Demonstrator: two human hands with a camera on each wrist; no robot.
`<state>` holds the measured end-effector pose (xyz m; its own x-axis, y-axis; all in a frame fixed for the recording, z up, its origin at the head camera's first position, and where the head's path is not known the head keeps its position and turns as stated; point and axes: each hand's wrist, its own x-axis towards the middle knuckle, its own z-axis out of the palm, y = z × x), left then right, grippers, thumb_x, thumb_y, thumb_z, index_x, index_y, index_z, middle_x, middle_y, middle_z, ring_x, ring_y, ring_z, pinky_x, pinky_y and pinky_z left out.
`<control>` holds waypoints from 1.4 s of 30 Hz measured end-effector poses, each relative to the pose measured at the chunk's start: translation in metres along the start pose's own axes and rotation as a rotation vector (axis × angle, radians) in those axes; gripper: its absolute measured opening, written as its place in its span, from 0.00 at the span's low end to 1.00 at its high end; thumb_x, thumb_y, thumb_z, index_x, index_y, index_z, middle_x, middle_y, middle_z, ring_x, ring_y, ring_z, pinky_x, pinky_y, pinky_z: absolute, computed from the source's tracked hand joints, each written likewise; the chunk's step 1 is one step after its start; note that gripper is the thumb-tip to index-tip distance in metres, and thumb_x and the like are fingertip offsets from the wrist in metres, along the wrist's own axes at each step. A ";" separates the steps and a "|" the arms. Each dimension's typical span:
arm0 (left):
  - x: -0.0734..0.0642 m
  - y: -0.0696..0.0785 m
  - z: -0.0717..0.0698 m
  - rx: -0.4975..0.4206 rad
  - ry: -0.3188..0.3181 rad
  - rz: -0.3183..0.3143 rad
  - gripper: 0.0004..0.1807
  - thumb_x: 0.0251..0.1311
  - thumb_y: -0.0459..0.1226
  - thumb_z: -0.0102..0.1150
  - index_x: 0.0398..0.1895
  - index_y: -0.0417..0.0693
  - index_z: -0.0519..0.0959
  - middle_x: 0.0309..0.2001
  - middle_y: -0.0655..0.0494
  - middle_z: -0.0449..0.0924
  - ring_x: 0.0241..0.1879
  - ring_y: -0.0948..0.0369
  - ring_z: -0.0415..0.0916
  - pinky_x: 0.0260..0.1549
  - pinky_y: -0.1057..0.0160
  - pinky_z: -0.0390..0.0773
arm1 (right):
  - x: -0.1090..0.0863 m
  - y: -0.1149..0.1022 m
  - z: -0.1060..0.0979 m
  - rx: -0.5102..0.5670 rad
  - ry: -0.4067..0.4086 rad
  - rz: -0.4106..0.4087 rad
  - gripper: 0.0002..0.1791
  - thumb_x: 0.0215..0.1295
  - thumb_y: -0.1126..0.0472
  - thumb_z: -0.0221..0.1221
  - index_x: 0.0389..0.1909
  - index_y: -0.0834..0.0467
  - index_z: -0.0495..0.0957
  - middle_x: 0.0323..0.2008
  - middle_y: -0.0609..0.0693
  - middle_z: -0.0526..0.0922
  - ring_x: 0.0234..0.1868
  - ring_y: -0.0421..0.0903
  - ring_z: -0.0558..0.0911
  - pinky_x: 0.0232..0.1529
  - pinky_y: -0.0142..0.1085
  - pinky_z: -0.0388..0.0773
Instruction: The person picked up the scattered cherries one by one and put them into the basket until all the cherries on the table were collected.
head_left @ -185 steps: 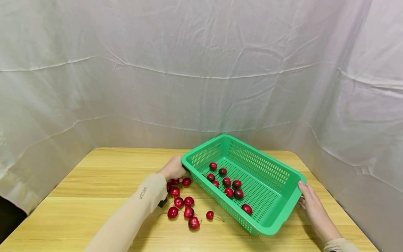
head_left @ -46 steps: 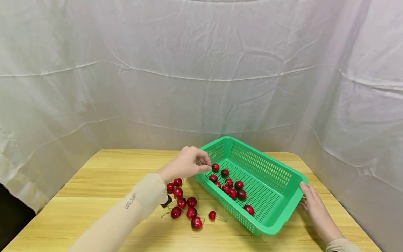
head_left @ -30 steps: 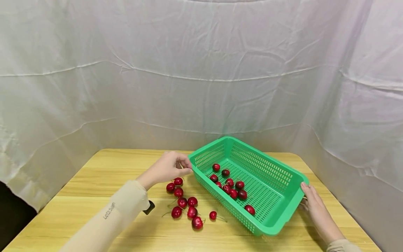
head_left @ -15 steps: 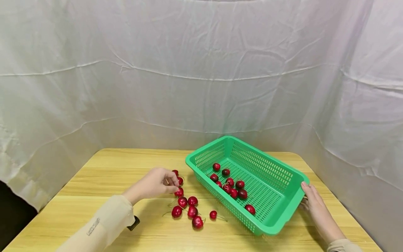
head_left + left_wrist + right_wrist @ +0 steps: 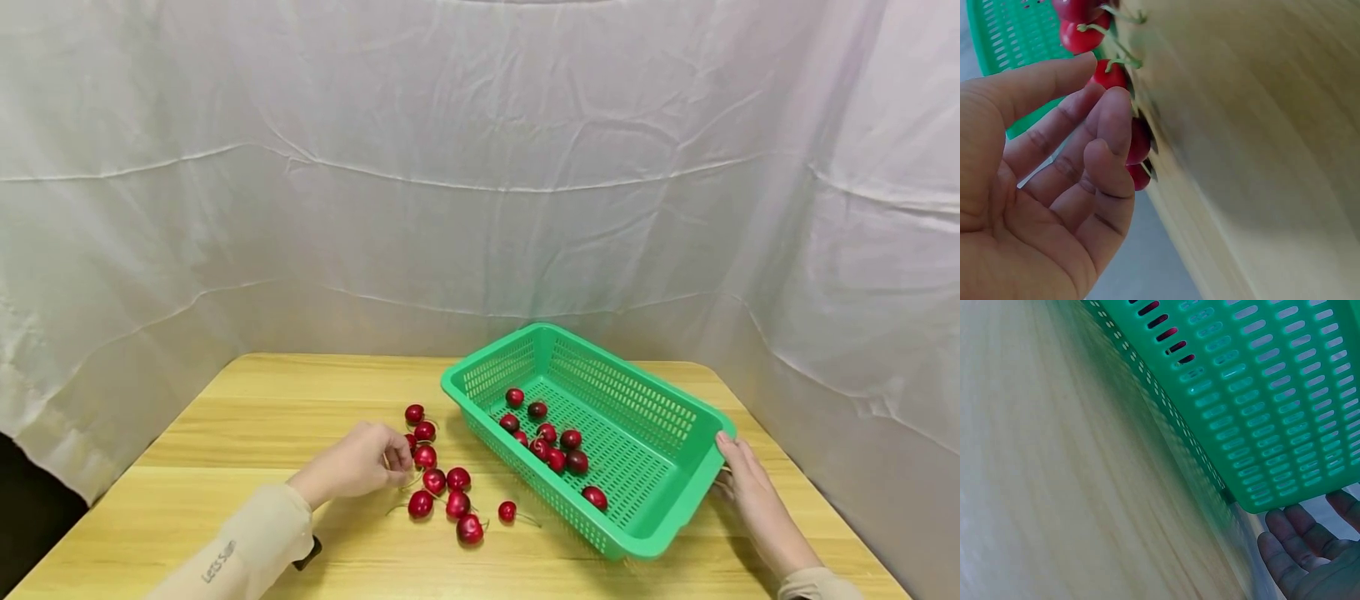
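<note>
My left hand (image 5: 363,460) hovers low at the left edge of the loose cherries on the table, fingers loosely bent. In the left wrist view, a gap shows between its thumb and forefinger, with a red cherry (image 5: 1110,75) and its green stem just beyond the fingertips. Nothing is visibly held there. On the right, my right hand (image 5: 757,500) grips the short end of a green plastic basket (image 5: 678,517), thumb on the rim and fingers beneath. Several dark red cherries (image 5: 577,462) lie inside the basket, mostly toward its left side.
The loose cherries (image 5: 457,504) lie in a ragged line, several with stems. One small cherry (image 5: 507,512) sits apart, near the basket's front wall. The wooden table (image 5: 247,417) ends at a pale fabric backdrop (image 5: 480,233) behind and at the sides.
Compared with the earliest frame, one more stemmed cherry lies in the basket. My left hand has withdrawn from over the basket, left and down to the loose cherries. The right hand stays put.
</note>
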<state>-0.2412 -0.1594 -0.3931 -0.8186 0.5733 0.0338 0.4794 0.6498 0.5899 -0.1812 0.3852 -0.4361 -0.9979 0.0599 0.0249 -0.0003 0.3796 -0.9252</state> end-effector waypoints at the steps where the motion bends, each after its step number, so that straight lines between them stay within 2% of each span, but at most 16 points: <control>1: 0.000 0.000 0.001 0.005 -0.003 -0.005 0.08 0.59 0.31 0.77 0.30 0.51 0.85 0.29 0.64 0.85 0.30 0.69 0.78 0.33 0.70 0.80 | 0.000 0.000 0.000 0.000 0.000 -0.001 0.43 0.88 0.38 0.27 0.83 0.69 0.40 0.73 0.63 0.61 0.53 0.15 0.73 0.52 0.17 0.73; 8: 0.004 0.002 0.007 0.043 -0.010 -0.020 0.09 0.57 0.27 0.75 0.29 0.50 0.85 0.27 0.63 0.83 0.28 0.67 0.77 0.32 0.69 0.80 | 0.000 -0.001 -0.001 0.015 0.012 0.001 0.43 0.88 0.38 0.28 0.82 0.71 0.39 0.71 0.63 0.62 0.51 0.15 0.74 0.51 0.16 0.74; 14: 0.003 0.003 0.011 0.042 0.000 -0.033 0.09 0.57 0.29 0.76 0.27 0.50 0.85 0.26 0.63 0.82 0.27 0.66 0.76 0.29 0.69 0.79 | 0.000 0.000 0.000 0.011 0.008 0.002 0.43 0.88 0.38 0.28 0.82 0.70 0.40 0.73 0.65 0.60 0.52 0.15 0.73 0.51 0.16 0.73; 23: 0.002 0.003 0.015 0.046 0.004 -0.027 0.11 0.59 0.30 0.75 0.24 0.51 0.83 0.24 0.63 0.81 0.24 0.66 0.73 0.26 0.69 0.75 | 0.000 0.000 0.001 0.012 0.018 0.002 0.42 0.88 0.38 0.29 0.82 0.70 0.42 0.67 0.56 0.66 0.52 0.16 0.75 0.52 0.16 0.74; 39: 0.000 0.000 0.018 0.082 0.048 -0.030 0.13 0.58 0.26 0.73 0.23 0.51 0.82 0.24 0.63 0.77 0.25 0.66 0.71 0.27 0.69 0.73 | 0.000 -0.001 0.002 0.008 0.005 0.008 0.43 0.88 0.37 0.27 0.82 0.70 0.40 0.74 0.64 0.58 0.51 0.13 0.72 0.52 0.16 0.72; 42: 0.000 -0.002 0.017 0.087 0.056 -0.019 0.14 0.58 0.26 0.73 0.22 0.52 0.81 0.23 0.64 0.77 0.24 0.67 0.70 0.27 0.69 0.72 | 0.000 -0.001 0.002 0.008 0.007 0.003 0.43 0.88 0.38 0.27 0.82 0.70 0.40 0.73 0.64 0.60 0.51 0.14 0.73 0.52 0.16 0.73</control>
<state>-0.2365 -0.1518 -0.4081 -0.8431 0.5332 0.0696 0.4872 0.7028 0.5184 -0.1817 0.3832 -0.4358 -0.9974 0.0676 0.0244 0.0025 0.3720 -0.9282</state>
